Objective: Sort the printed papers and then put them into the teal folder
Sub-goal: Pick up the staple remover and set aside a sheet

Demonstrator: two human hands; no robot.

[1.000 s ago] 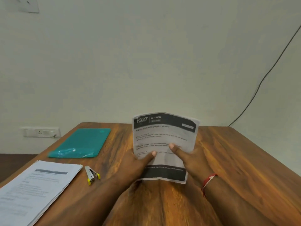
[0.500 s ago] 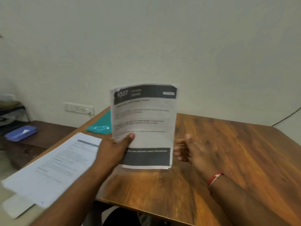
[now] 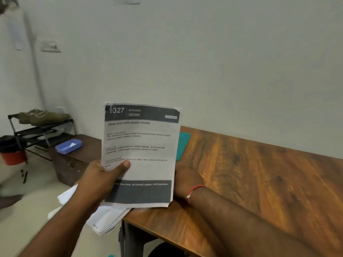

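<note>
I log 1 printed sheet [image 3: 143, 145], upright, pinched at its lower-left edge by my left hand [image 3: 100, 182], thumb in front; right hand [image 3: 185, 180] behind it, grip I cannot tell.

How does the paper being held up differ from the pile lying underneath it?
The held paper stands upright in the air, gripped by the left hand; the paper pile lies flat on the table, hanging over its edge. The held paper shows dark bands at top and bottom; the paper pile looks mostly white. Both are white paper.
</note>
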